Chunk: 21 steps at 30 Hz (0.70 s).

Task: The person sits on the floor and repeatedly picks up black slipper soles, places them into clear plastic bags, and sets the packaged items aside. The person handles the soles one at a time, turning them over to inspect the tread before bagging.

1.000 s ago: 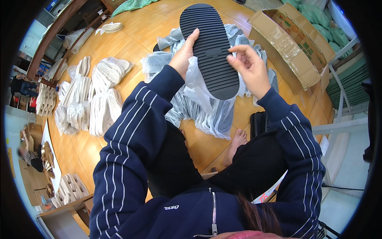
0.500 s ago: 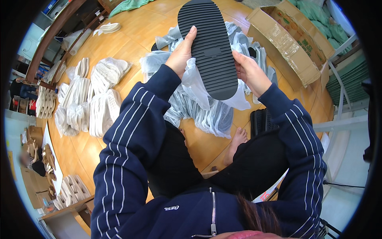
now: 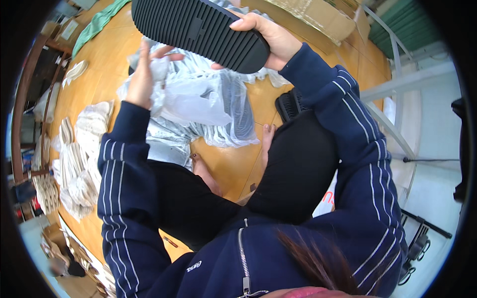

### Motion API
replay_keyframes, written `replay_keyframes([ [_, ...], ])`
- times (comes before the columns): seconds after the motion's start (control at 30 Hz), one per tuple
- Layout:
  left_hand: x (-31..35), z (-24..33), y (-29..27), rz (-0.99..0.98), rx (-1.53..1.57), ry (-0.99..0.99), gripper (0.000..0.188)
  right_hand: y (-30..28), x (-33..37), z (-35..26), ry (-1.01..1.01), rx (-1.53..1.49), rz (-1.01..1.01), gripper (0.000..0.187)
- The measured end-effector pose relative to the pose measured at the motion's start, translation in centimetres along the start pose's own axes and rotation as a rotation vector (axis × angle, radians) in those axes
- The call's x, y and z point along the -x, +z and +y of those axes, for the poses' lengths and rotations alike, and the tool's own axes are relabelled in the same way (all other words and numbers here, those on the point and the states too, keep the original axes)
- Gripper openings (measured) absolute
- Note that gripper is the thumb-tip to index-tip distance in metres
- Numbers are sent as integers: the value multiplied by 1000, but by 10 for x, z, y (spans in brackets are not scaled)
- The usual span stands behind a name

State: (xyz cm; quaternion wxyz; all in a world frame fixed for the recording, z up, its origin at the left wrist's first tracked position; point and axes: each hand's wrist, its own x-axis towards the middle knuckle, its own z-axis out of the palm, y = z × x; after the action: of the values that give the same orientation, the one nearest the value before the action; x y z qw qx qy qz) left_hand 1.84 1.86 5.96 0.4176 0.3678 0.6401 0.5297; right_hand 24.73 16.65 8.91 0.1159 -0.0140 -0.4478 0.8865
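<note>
The black sole (image 3: 198,32) is gripped aloft by the right hand (image 3: 278,39); whether the plastic film (image 3: 198,105) is pinched by the left hand (image 3: 139,82) cannot be told. Positioning seems in hand; next, a steady grip is called for.

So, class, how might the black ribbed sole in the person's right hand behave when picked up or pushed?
The black ribbed sole is probably fairly stiff: held near one end by the right hand, it shows no fold. Its close ridges would likely resist slipping. Being broad and flat, it seems unlikely to roll.
</note>
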Motion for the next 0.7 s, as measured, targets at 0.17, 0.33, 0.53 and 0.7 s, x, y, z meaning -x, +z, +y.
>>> replay_keyframes([
  [0.17, -22, -14, -21, 75, 248, -27, 56, -74, 82, 26, -435, 1035, 405, 62],
  [0.33, -15, -14, -37, 170, 390, -50, 49, -117, 203, 148, -250, 1680, 1144, 60],
  [0.53, -12, -29, -87, 249, 334, 22, 47, -144, 304, 236, 279, 1814, 1113, 51],
  [0.7, -27, -24, -65, 579, 355, 20, 45, -155, 246, 208, 107, 1916, 1230, 42],
])
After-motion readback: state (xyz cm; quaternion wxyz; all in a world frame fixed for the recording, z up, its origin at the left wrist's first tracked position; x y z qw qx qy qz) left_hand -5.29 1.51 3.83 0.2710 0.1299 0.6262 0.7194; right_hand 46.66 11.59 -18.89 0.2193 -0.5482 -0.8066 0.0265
